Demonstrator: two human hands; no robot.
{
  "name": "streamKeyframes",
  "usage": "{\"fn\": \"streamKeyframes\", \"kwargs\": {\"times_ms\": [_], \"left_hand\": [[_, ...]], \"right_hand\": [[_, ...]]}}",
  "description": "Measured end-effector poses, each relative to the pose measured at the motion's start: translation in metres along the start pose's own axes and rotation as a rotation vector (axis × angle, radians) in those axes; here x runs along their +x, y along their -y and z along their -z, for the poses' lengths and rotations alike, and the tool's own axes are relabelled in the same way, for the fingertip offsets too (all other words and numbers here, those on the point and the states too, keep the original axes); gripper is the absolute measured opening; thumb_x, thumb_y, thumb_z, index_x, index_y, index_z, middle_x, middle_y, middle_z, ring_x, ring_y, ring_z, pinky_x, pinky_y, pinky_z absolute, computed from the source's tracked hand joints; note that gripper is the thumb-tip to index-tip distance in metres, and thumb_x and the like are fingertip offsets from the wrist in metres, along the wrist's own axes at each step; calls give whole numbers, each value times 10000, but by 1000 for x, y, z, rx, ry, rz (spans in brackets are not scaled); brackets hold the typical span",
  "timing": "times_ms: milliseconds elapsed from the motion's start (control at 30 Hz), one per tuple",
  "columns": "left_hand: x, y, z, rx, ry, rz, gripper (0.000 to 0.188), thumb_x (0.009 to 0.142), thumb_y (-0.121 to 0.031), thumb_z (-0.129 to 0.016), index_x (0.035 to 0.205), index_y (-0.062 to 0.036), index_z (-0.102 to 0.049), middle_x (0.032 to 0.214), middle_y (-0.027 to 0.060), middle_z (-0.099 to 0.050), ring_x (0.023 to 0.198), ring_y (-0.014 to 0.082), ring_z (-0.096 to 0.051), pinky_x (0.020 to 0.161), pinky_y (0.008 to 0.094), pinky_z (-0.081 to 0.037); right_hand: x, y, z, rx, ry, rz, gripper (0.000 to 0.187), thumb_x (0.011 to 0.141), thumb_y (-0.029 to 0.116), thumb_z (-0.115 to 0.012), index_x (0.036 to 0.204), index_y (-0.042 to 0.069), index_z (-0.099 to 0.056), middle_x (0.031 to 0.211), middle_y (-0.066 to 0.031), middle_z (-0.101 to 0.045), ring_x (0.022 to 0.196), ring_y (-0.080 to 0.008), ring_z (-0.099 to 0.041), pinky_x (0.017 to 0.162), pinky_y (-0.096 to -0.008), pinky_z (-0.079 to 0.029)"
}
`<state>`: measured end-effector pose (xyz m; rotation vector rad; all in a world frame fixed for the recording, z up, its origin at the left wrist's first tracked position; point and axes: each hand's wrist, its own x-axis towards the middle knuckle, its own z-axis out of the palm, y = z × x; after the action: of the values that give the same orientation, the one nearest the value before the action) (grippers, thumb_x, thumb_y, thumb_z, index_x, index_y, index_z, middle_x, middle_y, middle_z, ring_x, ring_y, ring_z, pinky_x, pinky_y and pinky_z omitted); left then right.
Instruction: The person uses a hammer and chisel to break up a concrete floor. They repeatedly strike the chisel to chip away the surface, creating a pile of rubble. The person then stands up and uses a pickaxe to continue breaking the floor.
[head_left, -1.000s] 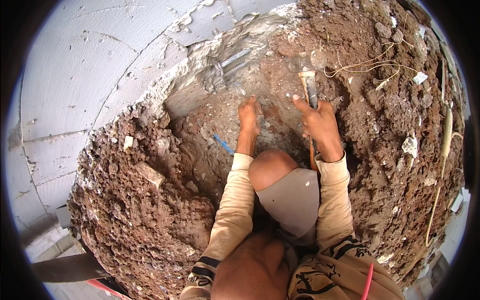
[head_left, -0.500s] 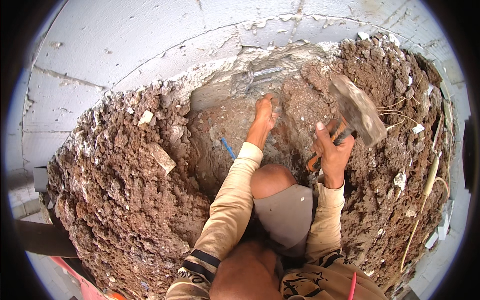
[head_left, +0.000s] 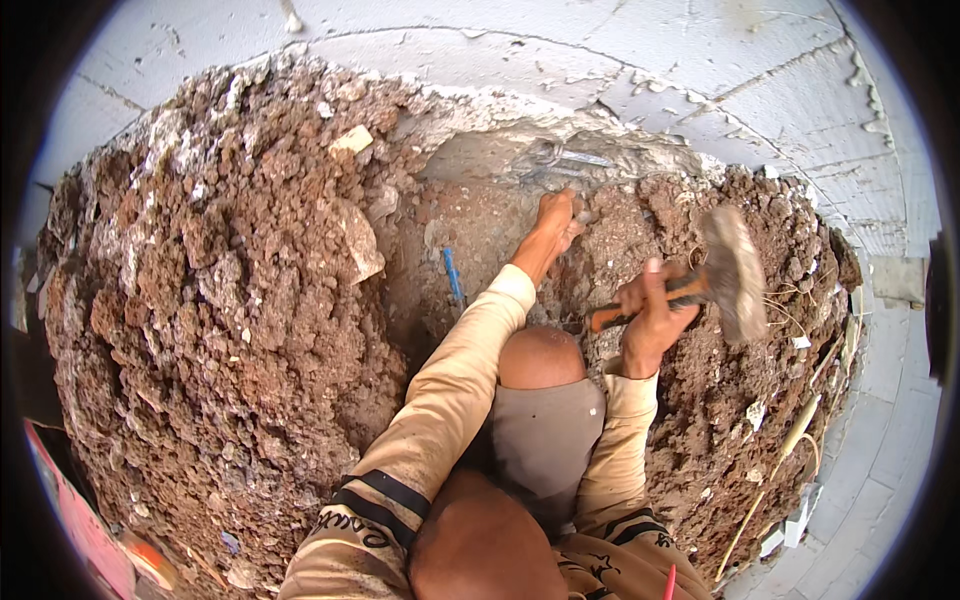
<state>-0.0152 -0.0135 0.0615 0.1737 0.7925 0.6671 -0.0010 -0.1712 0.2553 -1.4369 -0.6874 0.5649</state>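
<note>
My right hand grips the orange-and-black handle of a club hammer, its heavy dusty head blurred by motion and held out to the right of the hand. In the dug hollow at the foot of the wall, my left hand is closed around what looks like a chisel; only a grey blunt end shows beside the fingers, and its tip is hidden. Just beyond this hand, a shiny grey rod or pipe lies in a broken-out cavity of the wall.
Heaped brown soil rises on both sides of the hollow. A blue piece of pipe sticks up left of my left forearm. Broken block chunks lie in the soil. A pale cable runs down the right side.
The hammer has turned, its head now farther out to the right and its handle nearly level. My left hand stays closed at the same spot by the cavity. The whole view has shifted.
</note>
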Motion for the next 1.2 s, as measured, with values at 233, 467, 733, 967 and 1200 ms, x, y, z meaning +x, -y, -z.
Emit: {"fn": "streamKeyframes", "kwargs": {"times_ms": [233,467,733,967,1200], "left_hand": [[-7,-6,-34,-49,-58,6,115,944,-106,-518,896,-2,-510,682,91,-492,395,135,-370,330,269,-256],[9,-10,-11,-214,-61,-44,97,935,-80,-498,866,-11,-494,661,90,-470,396,126,-326,337,274,-232],[32,-26,-11,-233,-17,-27,126,976,-168,-516,969,-55,-570,725,68,-575,526,154,-510,392,307,-370],[19,-16,-25,-352,-5,27,174,968,-185,-525,888,-77,-416,598,36,-402,392,124,-328,354,287,-241],[4,-8,-45,-234,-116,-13,174,956,-207,-575,1043,-75,-501,654,58,-505,415,128,-432,357,280,-315]], "right_hand": [[15,-126,29,-569,12,-256,233,871,68,-630,679,83,-500,524,12,-455,421,-95,-418,386,-260,-351],[10,24,7,-52,60,222,361,947,150,-586,630,130,-415,498,-7,-418,410,-110,-381,410,-295,-330],[34,-138,22,-700,245,-420,219,823,175,-696,755,-16,-615,533,-39,-503,410,-162,-454,403,-354,-369],[19,58,-18,23,80,215,362,965,113,-581,662,122,-384,491,33,-333,408,-58,-286,412,-258,-276],[42,-121,26,-705,187,-458,237,796,205,-680,775,-21,-613,547,-58,-522,475,-184,-451,465,-362,-378]]}}
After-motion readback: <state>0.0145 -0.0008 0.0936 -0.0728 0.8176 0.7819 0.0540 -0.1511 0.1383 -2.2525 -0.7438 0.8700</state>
